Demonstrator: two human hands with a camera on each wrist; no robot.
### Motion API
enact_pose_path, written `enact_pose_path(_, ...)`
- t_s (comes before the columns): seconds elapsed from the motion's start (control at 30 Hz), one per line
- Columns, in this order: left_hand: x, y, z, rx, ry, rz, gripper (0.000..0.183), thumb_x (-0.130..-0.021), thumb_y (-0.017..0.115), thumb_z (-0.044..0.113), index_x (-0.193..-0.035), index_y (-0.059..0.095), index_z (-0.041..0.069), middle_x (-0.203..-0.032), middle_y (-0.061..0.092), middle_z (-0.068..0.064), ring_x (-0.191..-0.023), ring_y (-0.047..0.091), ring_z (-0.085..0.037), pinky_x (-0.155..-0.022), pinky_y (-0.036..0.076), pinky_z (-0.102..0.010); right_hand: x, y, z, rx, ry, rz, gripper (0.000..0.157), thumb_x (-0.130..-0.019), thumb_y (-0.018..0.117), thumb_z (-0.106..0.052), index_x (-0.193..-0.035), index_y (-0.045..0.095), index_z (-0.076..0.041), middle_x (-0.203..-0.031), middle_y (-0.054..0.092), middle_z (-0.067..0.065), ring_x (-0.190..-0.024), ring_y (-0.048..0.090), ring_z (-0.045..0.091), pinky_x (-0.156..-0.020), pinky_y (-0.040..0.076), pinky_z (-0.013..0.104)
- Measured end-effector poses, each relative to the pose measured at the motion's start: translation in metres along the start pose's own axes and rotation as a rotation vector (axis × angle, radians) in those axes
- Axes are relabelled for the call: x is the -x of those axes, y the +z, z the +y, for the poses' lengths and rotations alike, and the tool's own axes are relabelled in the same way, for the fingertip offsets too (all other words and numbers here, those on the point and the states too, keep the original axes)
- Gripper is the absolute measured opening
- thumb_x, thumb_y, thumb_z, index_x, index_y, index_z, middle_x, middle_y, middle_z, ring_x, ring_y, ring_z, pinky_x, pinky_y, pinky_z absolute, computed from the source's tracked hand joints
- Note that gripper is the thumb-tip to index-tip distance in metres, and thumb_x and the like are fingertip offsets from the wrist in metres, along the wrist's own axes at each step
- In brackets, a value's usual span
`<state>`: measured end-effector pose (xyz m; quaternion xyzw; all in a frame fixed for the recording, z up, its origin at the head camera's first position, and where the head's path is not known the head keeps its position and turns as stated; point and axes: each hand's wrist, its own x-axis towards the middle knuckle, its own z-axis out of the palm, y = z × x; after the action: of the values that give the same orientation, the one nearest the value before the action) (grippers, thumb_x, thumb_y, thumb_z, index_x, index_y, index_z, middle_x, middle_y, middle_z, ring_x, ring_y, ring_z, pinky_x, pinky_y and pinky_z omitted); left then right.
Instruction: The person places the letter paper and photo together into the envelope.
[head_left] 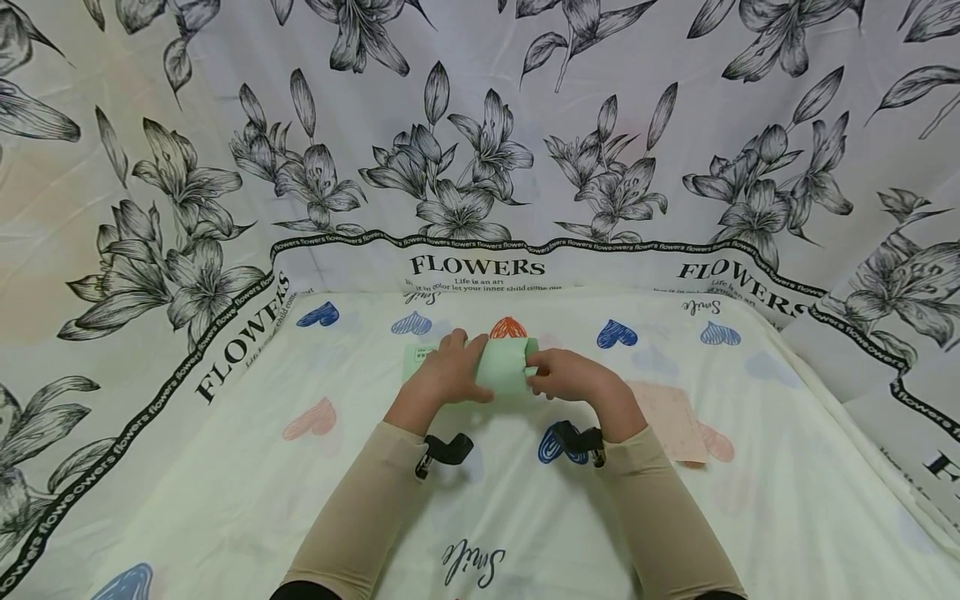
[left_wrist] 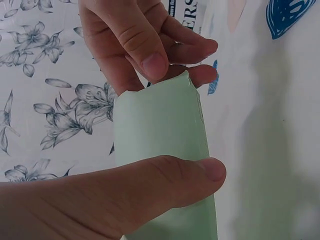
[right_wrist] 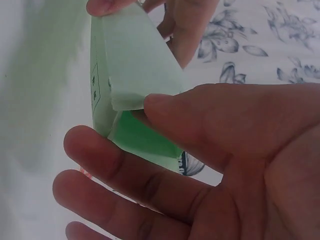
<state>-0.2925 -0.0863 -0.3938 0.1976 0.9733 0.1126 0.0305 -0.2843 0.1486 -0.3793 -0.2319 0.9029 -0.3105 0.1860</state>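
Nearer you and right of the pale green paperboard carton (head_left: 504, 367) lies a flat pink card (head_left: 669, 423). Your left hand (head_left: 447, 372) clasps the carton's body; your right hand (head_left: 566, 375) grips its open end. Between them, the carton looks light and creasable; hold its long edges gently. Beyond it hangs a flower-printed drape (head_left: 480, 192).

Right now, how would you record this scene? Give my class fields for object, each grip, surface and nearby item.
Object: green box, open at one end, darker green inside
Left grip: holds the box's body
Right grip: at the open end, touching its edge
Surface: heart-printed white cloth
Nearby item: pink sheet, lying on the cloth
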Motion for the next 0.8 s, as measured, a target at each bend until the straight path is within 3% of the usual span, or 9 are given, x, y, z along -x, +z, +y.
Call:
enact_pose_path(0.13, 0.0012, -0.0013, 0.0021, -0.008, 0.004, 0.01, 0.103, -0.077, 0.088, 0.046, -0.159, 0.037, 0.01, -0.139, 0.043, -0.02, -0.125, 0.044, -0.036, -0.095, 0.048, -0.052, 0.0014, -0.0002, -0.001, -0.011, -0.006, -0.02, 0.011, -0.103, 0.055, -0.013, -0.105, 0.061, -0.005, -0.091, 0.065, 0.012, -0.079, 0.061, 0.025, -0.069, 0.047, 0.036)
enact_pose_path(0.3, 0.0014, -0.0024, 0.0044, -0.016, 0.01, 0.011, 0.104, -0.076, 0.089, 0.046, -0.159, 0.037, 0.01, -0.137, 0.043, -0.02, -0.123, 0.045, -0.036, -0.093, 0.049, -0.051, 0.003, -0.0007, -0.0017, 0.002, -0.002, -0.028, 0.012, -0.105, 0.053, -0.012, -0.104, 0.06, -0.001, -0.088, 0.061, 0.011, -0.074, 0.06, 0.029, -0.063, 0.043, 0.033)
enact_pose_path(0.43, 0.0027, -0.0036, 0.0062, 0.008, 0.004, 0.007, 0.102, -0.077, 0.088, 0.044, -0.159, 0.036, 0.011, -0.137, 0.043, -0.02, -0.122, 0.045, -0.035, -0.093, 0.049, -0.051, 0.0035, -0.0017, -0.0032, 0.011, 0.007, -0.026, 0.013, -0.105, 0.053, -0.01, -0.11, 0.064, -0.004, -0.093, 0.063, 0.018, -0.069, 0.058, 0.027, -0.06, 0.04, 0.031)
enact_pose_path(0.57, 0.0034, -0.0034, 0.0058, 0.036, -0.01, -0.001, 0.102, -0.078, 0.088, 0.044, -0.159, 0.036, 0.011, -0.137, 0.042, -0.019, -0.121, 0.044, -0.035, -0.093, 0.049, -0.05, 0.0036, -0.0025, -0.0036, 0.012, 0.014, -0.017, 0.018, -0.105, 0.054, -0.011, -0.117, 0.065, -0.007, -0.093, 0.064, 0.015, -0.068, 0.057, 0.022, -0.06, 0.041, 0.031)
enact_pose_path(0.8, 0.0025, -0.0019, 0.0025, 0.057, -0.022, -0.012, 0.103, -0.078, 0.088, 0.044, -0.16, 0.035, 0.011, -0.14, 0.04, -0.021, -0.124, 0.044, -0.035, -0.097, 0.047, -0.052, 0.0041, -0.0049, 0.0042, 0.017, 0.057, 0.015, 0.046, -0.103, 0.05, -0.011, -0.148, 0.056, -0.009, -0.102, 0.067, 0.013, -0.074, 0.057, 0.023, -0.06, 0.04, 0.032)
